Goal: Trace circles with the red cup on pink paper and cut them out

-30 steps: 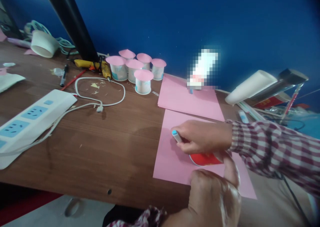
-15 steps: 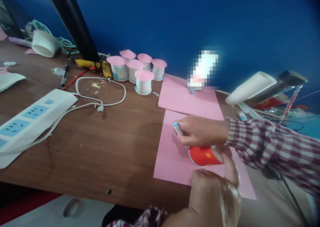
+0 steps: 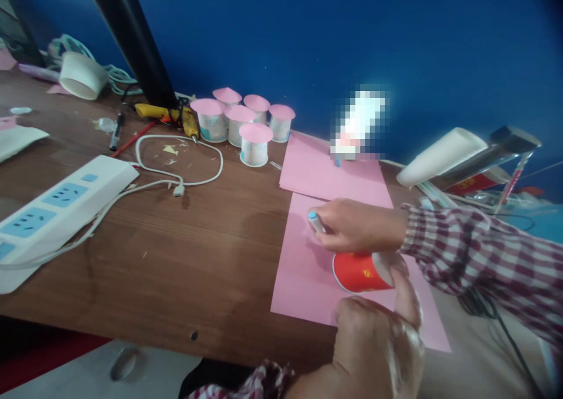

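Pinching a blue-ended marker point(image 3: 317, 223) in my right grip point(image 3: 354, 226) over the pink sheet point(image 3: 301, 276), right of centre in the frame, I steady the red cup point(image 3: 358, 273) on that sheet with my left grip point(image 3: 378, 337) at lower right, 1 finger against its pale base. The marker's tip is hidden. I'd judge a slack left hold could let the cup slide, and my right wrist, close by, could bump it. The sheet looks loose on the table point(image 3: 197, 252), so dragging could skew it.

text: none legible | red cup point(image 3: 352, 274): yellow mark point(image 3: 368, 273), too small to read
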Tool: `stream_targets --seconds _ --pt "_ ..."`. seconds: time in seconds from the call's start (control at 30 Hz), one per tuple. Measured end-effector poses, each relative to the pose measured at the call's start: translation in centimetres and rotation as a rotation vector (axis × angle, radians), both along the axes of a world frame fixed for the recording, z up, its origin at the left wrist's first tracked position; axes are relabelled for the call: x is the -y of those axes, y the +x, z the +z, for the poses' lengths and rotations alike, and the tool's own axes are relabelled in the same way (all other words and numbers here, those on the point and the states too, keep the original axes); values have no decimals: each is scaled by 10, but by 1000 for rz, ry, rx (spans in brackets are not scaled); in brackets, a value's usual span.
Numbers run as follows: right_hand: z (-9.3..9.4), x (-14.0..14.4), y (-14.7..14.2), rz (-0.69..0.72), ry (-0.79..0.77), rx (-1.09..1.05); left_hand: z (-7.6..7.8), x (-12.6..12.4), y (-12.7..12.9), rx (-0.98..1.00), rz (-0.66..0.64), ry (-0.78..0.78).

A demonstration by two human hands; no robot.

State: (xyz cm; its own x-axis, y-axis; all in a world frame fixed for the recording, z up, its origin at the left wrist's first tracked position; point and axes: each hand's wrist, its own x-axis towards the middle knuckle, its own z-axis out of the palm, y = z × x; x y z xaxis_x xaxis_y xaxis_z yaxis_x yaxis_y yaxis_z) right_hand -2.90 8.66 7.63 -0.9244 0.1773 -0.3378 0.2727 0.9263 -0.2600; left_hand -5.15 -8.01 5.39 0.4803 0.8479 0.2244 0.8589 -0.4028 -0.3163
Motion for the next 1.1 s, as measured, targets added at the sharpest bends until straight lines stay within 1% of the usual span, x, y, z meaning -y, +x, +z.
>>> stream_targets --seconds 0.07,0.13,0.2,0.27,0.3,0.33,0.37,0.4,0.47,0.53,0.6,0.67,0.7,0.77,0.83,0.9,1.03,1.1 --pt "2 7 -2 50 16 14 -3 1 3 -45 11 30" --pt "4 17 -3 100 32 28 -9 4 6 -180 33 119" --pt "6 26 -4 132 49 46 -14 5 10 -449 64 270" --pt "8 34 -4 139 53 48 -16 4 12 -809 117 419" --pt "10 36 -3 135 44 44 -15 2 11 -966 149 463" --pt "12 38 -3 125 33 36 -13 -1 10 -1080 179 481" --pt "14 38 -2 112 24 23 -11 -4 9 -1140 202 476" --pt "16 38 -1 95 23 13 -8 -7 7 -1138 212 457" --pt "21 35 1 43 62 -16 -4 -10 4 -1015 207 411" --pt "25 29 4 -26 137 -50 -4 -8 3 -795 178 352" --pt "28 25 8 -96 187 -63 -9 -4 8 -528 145 271" --pt "28 23 12 -152 192 -57 -17 0 16 -263 137 174" --pt "28 22 14 -172 183 -52 -22 1 21 -141 150 120" --pt "25 23 16 -191 162 -39 -30 0 30 21 200 30" --pt "22 23 17 -190 168 -32 -35 -2 37 118 226 -32" --pt "18 24 17 -180 194 -31 -39 -4 40 174 238 -60" --pt "14 24 16 -168 210 -29 -42 -4 42 231 248 -52" --pt "13 24 16 -164 204 -26 -41 -2 40 230 239 -37"
